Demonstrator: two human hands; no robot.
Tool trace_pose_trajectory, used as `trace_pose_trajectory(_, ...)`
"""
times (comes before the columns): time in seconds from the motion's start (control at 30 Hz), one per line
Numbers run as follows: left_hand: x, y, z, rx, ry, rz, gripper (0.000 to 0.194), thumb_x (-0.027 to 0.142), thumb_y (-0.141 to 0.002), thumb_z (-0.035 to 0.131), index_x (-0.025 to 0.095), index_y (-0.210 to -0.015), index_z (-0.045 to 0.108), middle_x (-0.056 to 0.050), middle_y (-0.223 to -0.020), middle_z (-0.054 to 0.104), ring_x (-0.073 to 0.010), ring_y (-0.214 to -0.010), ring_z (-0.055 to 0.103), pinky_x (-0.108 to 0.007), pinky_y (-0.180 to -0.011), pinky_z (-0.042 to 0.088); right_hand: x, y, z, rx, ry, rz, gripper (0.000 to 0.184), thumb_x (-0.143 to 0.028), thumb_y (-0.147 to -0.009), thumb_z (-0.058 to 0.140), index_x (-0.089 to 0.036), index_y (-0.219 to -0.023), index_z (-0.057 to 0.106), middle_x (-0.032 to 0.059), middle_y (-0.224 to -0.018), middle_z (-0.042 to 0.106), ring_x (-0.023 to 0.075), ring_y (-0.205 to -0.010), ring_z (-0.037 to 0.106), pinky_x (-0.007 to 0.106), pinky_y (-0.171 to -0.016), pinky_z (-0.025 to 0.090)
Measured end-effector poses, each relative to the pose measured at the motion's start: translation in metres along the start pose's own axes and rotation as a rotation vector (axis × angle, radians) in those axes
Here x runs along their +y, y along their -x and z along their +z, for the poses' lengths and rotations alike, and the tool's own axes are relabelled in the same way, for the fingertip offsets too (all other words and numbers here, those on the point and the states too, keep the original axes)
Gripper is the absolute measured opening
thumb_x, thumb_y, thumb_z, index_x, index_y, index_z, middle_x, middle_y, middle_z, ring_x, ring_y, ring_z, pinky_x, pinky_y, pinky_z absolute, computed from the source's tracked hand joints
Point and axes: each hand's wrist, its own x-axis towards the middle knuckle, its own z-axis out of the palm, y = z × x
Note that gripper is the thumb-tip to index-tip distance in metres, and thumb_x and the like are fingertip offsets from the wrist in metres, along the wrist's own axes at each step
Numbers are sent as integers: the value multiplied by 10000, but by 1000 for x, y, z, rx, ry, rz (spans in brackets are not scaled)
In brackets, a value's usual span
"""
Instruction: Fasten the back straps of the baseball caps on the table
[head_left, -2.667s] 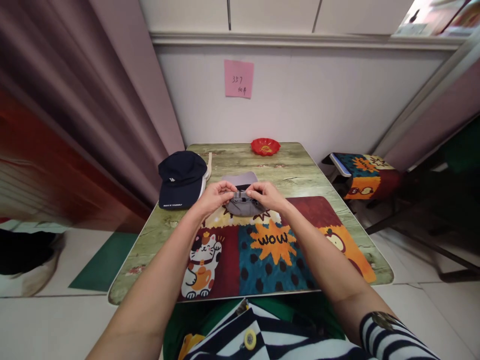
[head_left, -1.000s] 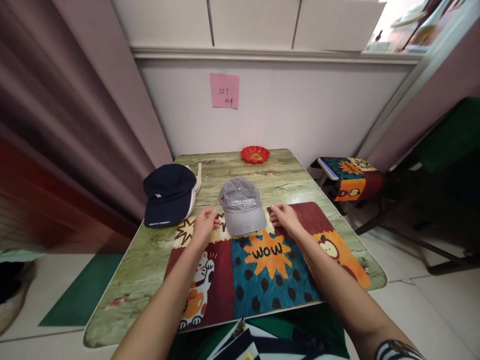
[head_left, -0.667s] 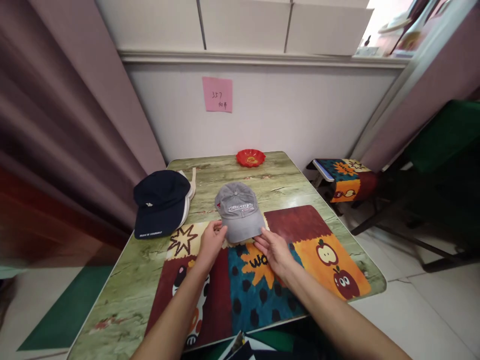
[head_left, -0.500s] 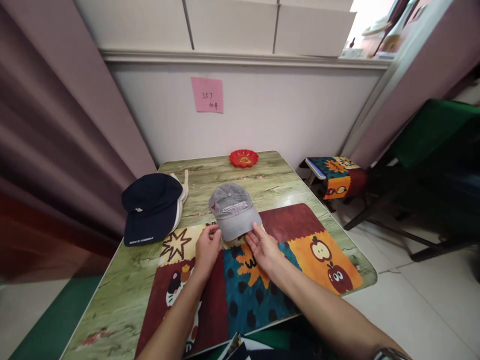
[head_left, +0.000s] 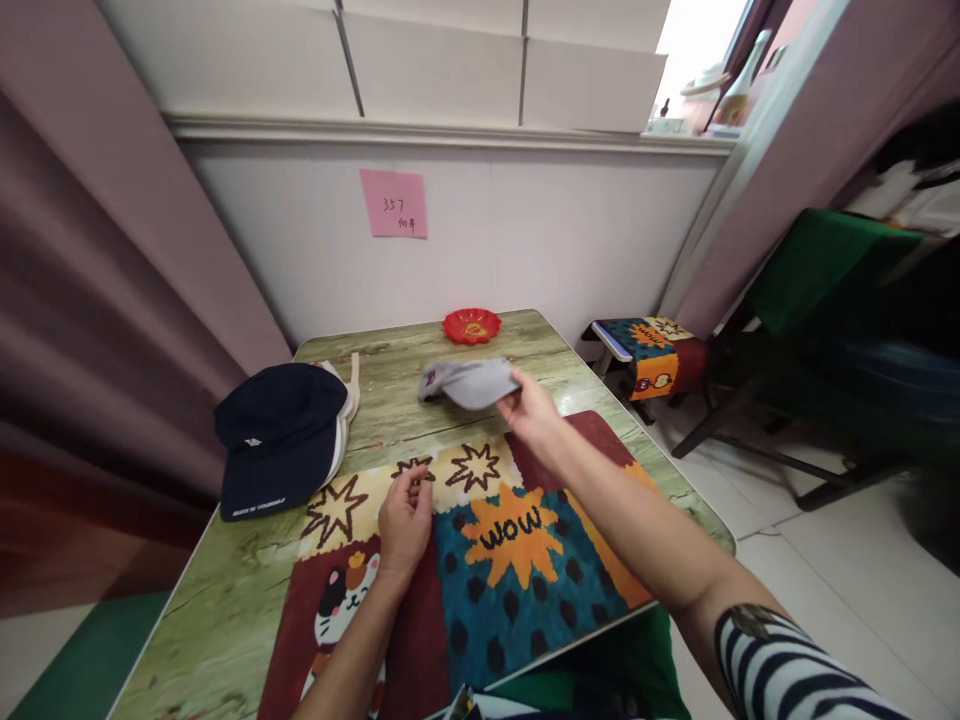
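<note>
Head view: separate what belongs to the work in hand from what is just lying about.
In the work:
- gray baseball cap, its brim held by the right hand
- left hand, holding nothing, at the patterned mat

Apparently just lying about:
- navy baseball cap, untouched, so its part is uncertain
- red scalloped dish

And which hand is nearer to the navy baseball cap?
Left. The left hand is over the placemat, right of the navy baseball cap; the right hand is farther right, holding the gray baseball cap by its brim.
</note>
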Motion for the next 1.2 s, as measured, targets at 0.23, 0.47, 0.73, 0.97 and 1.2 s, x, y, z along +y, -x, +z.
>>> trace_pose_trajectory(0.23, 0, 0, -2, -19, -14, 40, 264, 384, -846, 546, 195, -969, 684, -64, -948, 712, -194, -728, 653, -332, -713, 550, -104, -62, 47, -50, -73, -166, 79, -201, -948, 558, -202, -881, 599, -51, -683, 677, 84, -660, 661, 211, -710, 590)
trace_pose_trajectory(0.47, 6, -3, -3, -17, -76, 125, 222, 364, -847, 544, 202, -882, 692, -61, -938, 708, -210, -807, 671, -332, -754, 545, -94, -103, -62, 183, 15, -110, 165, -124, -947, 489, -218, -993, 616, -15, -736, 710, 121, -663, 673, 278, -716, 599)
trace_pose_trajectory(0.73, 10, -3, -3, -39, -85, 111, 232, 386, -852, 543, 210, -878, 693, -66, -958, 706, -225, -855, 677, -340, -770, 546, -60, -123, -147, 322, 81, -85, 131, -70, -877, 567, -183, -935, 599, -5, -722, 704, 120, -637, 671, 278, -709, 594)
trace_pose_trajectory(0.97, 12, -4, -5, -45, -98, 115, 197, 367, -846, 545, 236, -861, 693, -58, -944, 710, -229, -837, 672, -355, -771, 552, -60, -126, -143, 342, 109, -189, 152, -49, -816, 614, -187, -826, 551, -45, -709, 677, 97, -622, 658, 256, -671, 580)
trace_pose_trajectory(1.2, 17, 3, -7, -17, -66, 65, 181, 318, -846, 536, 237, -906, 687, -69, -954, 709, -240, -856, 679, -365, -752, 559, -38, -81, -154, 366, 189, -328, 82, -188, -795, 624, -200, -850, 563, 14, -876, 684, 142, -813, 682, 279, -723, 576)
